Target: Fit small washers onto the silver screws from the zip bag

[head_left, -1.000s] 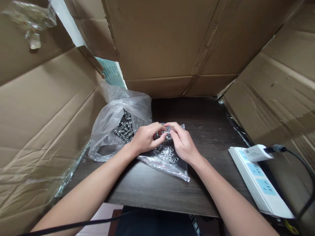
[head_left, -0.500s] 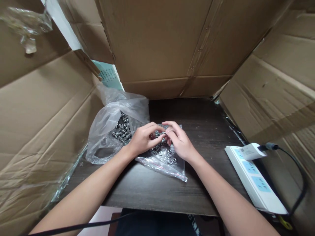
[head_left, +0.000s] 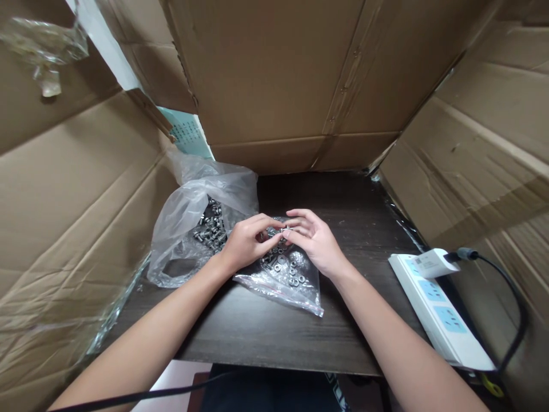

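Left hand (head_left: 246,243): thumb and fingertip pinching a small fastener (head_left: 285,230). Right hand (head_left: 321,246): thumb and fingers pinching the same fastener, index raised apart. Fastener is above zip bag (head_left: 274,290); nuts (head_left: 294,282) in or on it, unclear. Leftward: larger bag (head_left: 241,189), bolts (head_left: 213,232). Far right: power strip (head_left: 463,343).

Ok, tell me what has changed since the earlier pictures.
The right grip has opened out: its fingers, more curled before, now reach straighter toward the left grip. A small metal piece remains at the fingertips. The large bag, zip bag and power strip stayed put.
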A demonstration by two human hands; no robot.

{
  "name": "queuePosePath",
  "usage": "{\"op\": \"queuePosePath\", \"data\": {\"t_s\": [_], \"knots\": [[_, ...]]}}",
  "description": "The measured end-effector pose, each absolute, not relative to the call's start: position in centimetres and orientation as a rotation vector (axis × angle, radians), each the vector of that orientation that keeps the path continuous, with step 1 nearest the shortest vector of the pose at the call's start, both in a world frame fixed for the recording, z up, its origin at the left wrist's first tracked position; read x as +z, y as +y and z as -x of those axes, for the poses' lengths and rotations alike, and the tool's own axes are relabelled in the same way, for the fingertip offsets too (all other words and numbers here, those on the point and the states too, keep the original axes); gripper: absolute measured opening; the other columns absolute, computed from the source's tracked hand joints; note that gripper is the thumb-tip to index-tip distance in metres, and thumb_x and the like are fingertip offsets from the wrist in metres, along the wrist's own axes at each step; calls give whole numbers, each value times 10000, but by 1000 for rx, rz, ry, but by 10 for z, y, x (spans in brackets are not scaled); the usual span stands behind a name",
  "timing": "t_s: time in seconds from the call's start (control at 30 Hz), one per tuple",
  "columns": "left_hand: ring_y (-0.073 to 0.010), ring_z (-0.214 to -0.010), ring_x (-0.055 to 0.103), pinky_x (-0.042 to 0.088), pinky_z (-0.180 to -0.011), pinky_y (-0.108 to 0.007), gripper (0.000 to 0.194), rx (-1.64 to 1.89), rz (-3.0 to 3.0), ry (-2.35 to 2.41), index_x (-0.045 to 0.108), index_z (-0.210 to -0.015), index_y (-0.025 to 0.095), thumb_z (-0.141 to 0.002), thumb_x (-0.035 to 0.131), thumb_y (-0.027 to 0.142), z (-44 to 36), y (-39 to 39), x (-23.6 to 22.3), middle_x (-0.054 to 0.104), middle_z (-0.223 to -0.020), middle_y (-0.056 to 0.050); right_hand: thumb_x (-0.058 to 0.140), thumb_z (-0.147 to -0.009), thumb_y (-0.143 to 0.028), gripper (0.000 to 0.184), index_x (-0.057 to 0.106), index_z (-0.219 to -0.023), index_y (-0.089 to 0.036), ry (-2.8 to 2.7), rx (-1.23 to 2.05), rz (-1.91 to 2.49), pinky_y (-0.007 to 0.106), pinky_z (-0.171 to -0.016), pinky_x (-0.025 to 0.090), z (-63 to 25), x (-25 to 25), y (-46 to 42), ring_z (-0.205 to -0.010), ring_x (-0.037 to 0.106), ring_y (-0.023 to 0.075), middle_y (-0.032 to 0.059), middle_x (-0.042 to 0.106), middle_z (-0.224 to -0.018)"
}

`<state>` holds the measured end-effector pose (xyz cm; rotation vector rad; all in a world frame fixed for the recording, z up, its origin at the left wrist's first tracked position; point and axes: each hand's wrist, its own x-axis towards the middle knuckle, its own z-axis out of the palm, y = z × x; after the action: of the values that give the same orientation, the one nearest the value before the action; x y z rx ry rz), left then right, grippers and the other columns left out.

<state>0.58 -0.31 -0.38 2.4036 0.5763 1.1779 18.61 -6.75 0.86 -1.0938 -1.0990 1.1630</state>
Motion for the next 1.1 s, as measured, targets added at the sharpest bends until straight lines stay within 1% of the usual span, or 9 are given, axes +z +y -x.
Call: {"op": "queuePosePath", "data": {"t_s": [0.1, 0.23, 0.43, 0.6, 0.67, 0.8, 0.97, 1.03, 1.1], "knots": [[-78, -599, 583, 477, -585, -194, 123, 1161, -2395, 575, 722, -1013, 145, -928, 678, 222, -6, -4, -1, 711, -858, -40, 869, -690, -362, 456, 629, -1038, -192, -1111, 1151, 1108, 318, -705, 589, -187, 8, -67, -787, 672, 168, 42, 710, -930], [-76, -600, 583, 480, -598, -193, 112, 1142, -2399, 566, 720, -1002, 149, -921, 692, 221, -7, -6, 0, 702, -835, -27, 709, -854, -469, 315, 648, -964, -181, -1128, 1037, 1276, 285, -549, 534, -185, 8, -67, -535, 579, 128, -26, 609, -616], [-75, -631, 592, 484, -610, -196, 97, 1139, -2423, 557, 685, -1015, 151, -940, 640, 191, -6, -4, -4, 694, -915, -41, 884, -676, -357, 520, 643, -1111, -203, -1064, 1223, 1097, 354, -789, 620, -185, 10, -68, -930, 714, 211, 77, 729, -1073], [-95, -706, 620, 509, -649, -210, 119, 1121, -2448, 549, 671, -1050, 164, -955, 632, 222, -6, -3, -4, 684, -989, -54, 737, -828, -507, 398, 648, -1016, -167, -991, 1159, 1288, 309, -556, 586, -185, 9, -67, -533, 668, 164, 11, 682, -640], [-101, -729, 629, 516, -658, -213, 125, 1119, -2446, 551, 672, -1056, 167, -962, 625, 234, -5, -3, -3, 682, -1017, -62, 712, -845, -522, 382, 662, -986, -171, -983, 1153, 1287, 304, -543, 590, -184, 9, -67, -594, 696, 177, 41, 711, -728], [-101, -723, 626, 511, -645, -212, 129, 1118, -2448, 559, 681, -1054, 163, -970, 615, 235, -5, -4, -3, 685, -1010, -67, 894, -667, -350, 514, 654, -1096, -199, -990, 1264, 1088, 352, -786, 635, -184, 10, -68, -928, 733, 213, 81, 746, -1077], [-107, -737, 635, 524, -669, -220, 126, 1118, -2425, 551, 683, -1040, 161, -957, 648, 249, -6, -3, -5, 690, -989, -60, 705, -848, -501, 363, 654, -988, -169, -1027, 1086, 1329, 290, -505, 567, -183, 8, -68, -511, 646, 160, -4, 648, -595], [-101, -723, 626, 525, -657, -215, 124, 1141, -2386, 556, 682, -1033, 157, -952, 656, 248, -6, -2, -5, 690, -988, -61, 674, -867, -507, 353, 655, -983, -173, -1030, 1054, 1322, 281, -495, 565, -183, 9, -68, -570, 668, 167, 18, 670, -677], [-95, -706, 619, 521, -635, -207, 122, 1154, -2365, 557, 682, -1026, 153, -955, 651, 247, -7, -2, -5, 690, -988, -65, 770, -796, -442, 384, 645, -1056, -190, -1017, 1138, 1216, 312, -613, 619, -184, 11, -69, -789, 719, 198, 65, 721, -941]]}}
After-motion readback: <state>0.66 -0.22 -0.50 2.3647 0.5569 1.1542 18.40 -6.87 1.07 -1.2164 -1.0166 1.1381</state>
